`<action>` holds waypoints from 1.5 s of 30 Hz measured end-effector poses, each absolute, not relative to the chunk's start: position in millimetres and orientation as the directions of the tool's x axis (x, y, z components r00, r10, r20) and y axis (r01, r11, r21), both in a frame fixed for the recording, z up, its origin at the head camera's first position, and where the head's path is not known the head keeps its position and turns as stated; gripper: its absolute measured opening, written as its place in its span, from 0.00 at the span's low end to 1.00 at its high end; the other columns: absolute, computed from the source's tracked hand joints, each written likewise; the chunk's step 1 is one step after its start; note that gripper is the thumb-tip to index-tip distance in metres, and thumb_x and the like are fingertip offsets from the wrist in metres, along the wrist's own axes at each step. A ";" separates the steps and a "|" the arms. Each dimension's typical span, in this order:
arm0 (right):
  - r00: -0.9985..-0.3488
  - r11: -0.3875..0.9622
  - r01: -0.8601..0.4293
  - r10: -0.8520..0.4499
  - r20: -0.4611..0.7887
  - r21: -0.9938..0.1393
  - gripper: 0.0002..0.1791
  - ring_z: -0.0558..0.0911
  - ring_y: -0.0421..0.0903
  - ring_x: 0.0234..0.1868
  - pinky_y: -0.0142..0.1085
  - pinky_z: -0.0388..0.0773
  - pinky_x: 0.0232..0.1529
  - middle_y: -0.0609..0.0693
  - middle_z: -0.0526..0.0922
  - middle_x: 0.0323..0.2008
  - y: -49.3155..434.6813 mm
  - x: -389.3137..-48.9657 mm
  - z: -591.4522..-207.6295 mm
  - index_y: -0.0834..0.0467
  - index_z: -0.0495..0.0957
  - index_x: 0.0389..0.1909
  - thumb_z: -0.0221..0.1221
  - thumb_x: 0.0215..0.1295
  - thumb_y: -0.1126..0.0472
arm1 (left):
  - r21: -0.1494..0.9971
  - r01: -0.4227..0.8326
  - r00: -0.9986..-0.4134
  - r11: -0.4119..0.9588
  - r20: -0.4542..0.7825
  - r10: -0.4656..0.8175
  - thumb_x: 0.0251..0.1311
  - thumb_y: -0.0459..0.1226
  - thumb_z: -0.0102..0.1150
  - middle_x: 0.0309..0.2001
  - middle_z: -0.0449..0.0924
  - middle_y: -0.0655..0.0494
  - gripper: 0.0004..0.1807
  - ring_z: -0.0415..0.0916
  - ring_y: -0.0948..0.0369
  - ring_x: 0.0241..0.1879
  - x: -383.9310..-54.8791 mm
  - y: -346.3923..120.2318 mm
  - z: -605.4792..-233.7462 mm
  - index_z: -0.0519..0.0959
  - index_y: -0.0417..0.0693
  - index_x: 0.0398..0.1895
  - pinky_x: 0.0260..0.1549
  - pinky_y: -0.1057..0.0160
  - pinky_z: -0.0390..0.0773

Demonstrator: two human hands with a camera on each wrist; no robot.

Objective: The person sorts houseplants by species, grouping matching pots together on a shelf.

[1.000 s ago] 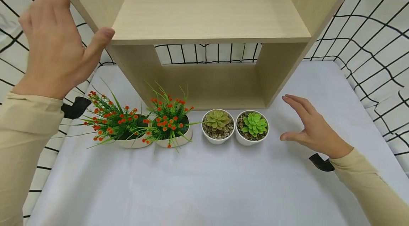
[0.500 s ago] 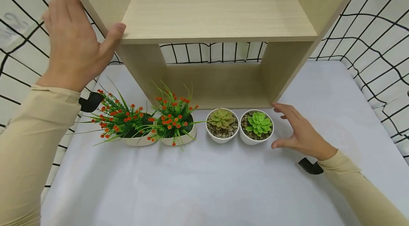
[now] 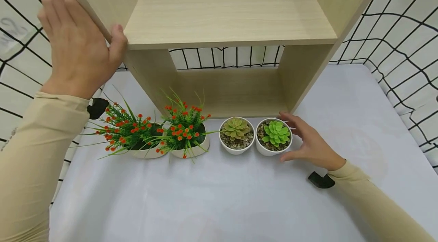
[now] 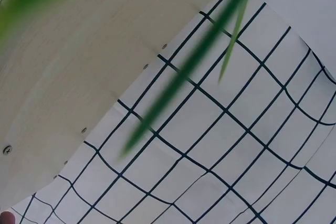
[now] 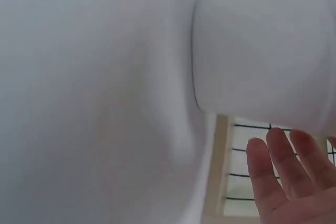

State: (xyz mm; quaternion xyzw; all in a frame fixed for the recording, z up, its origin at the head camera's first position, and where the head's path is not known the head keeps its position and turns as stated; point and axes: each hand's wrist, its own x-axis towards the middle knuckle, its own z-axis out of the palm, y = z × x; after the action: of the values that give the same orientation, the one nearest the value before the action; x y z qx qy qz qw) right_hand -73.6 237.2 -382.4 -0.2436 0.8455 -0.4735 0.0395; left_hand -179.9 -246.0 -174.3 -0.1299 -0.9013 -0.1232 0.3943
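My left hand (image 3: 78, 48) grips the left side panel of a pale wooden shelf (image 3: 229, 14), thumb at its front edge and fingers along its outer side. My right hand (image 3: 309, 145) is at the right of a small white pot with a bright green succulent (image 3: 276, 133), its thumb in front and its fingers behind the rim. In the right wrist view, the relaxed fingers (image 5: 283, 163) show below the white pot's wall (image 5: 257, 56), with a gap between. Beside it stands a second white pot with a duller green succulent (image 3: 235, 128).
Two white pots with red-flowered plants (image 3: 184, 128) (image 3: 131, 132) stand left of the succulents, in front of the shelf. A white cloth (image 3: 212, 196) covers the table. Black wire mesh (image 3: 407, 44) surrounds the back and sides. Blurred green blades (image 4: 184, 72) cross the left wrist view.
My right hand has moved left from bare cloth to the bright green succulent's pot. My left hand stays at the shelf's left panel, its fingers now closer against it.
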 end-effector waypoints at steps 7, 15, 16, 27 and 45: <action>-0.897 0.424 -0.282 -0.434 0.080 -0.861 0.68 0.65 0.25 0.72 0.16 0.60 0.68 0.56 0.65 0.76 225.5 -68.7 -388.1 0.47 0.52 0.81 0.83 0.40 0.61 | 0.092 0.338 -0.651 0.937 0.742 0.162 0.69 0.54 0.36 0.59 0.61 0.27 0.36 0.53 0.35 0.60 -180.6 -245.8 -175.3 0.61 0.26 0.60 0.58 0.46 0.46; -0.912 0.291 -0.219 -0.401 0.089 -0.931 0.66 0.69 0.29 0.68 0.18 0.64 0.67 0.49 0.67 0.70 220.4 -66.6 -396.2 0.54 0.53 0.78 0.82 0.38 0.69 | 0.116 0.343 -0.684 0.932 0.711 0.164 0.70 0.53 0.35 0.61 0.59 0.26 0.37 0.52 0.33 0.62 -175.6 -243.6 -175.9 0.59 0.25 0.63 0.61 0.47 0.48; -0.910 0.293 -0.223 -0.404 0.091 -0.930 0.65 0.69 0.29 0.68 0.18 0.63 0.67 0.46 0.67 0.70 220.3 -66.9 -396.8 0.54 0.54 0.78 0.82 0.38 0.69 | 0.124 0.347 -0.682 0.930 0.713 0.160 0.70 0.53 0.36 0.61 0.59 0.26 0.37 0.52 0.33 0.63 -174.8 -243.5 -176.0 0.60 0.25 0.62 0.62 0.47 0.48; -0.918 0.248 -0.209 -0.384 0.102 -0.946 0.62 0.72 0.32 0.67 0.20 0.68 0.65 0.41 0.70 0.68 220.8 -67.1 -397.9 0.54 0.59 0.75 0.81 0.37 0.72 | 0.090 0.367 -0.600 0.926 0.783 0.162 0.71 0.53 0.36 0.56 0.63 0.26 0.35 0.54 0.34 0.58 -176.8 -245.8 -183.6 0.63 0.25 0.56 0.61 0.49 0.46; -0.908 0.249 -0.294 -0.375 0.188 -0.923 0.62 0.73 0.35 0.65 0.21 0.74 0.62 0.41 0.70 0.68 229.3 -74.9 -356.1 0.61 0.58 0.74 0.78 0.33 0.80 | 0.070 0.354 -0.592 0.933 0.789 0.165 0.71 0.54 0.30 0.53 0.63 0.22 0.36 0.54 0.30 0.59 -178.8 -245.4 -187.2 0.63 0.22 0.53 0.64 0.39 0.46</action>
State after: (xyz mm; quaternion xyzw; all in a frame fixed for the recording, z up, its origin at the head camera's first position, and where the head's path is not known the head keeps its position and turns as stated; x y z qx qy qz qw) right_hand -74.9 229.3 -356.1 -0.2122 0.7893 -0.5751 0.0352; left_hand -178.8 -245.4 -187.2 -0.1467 -0.8853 -0.1103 0.4273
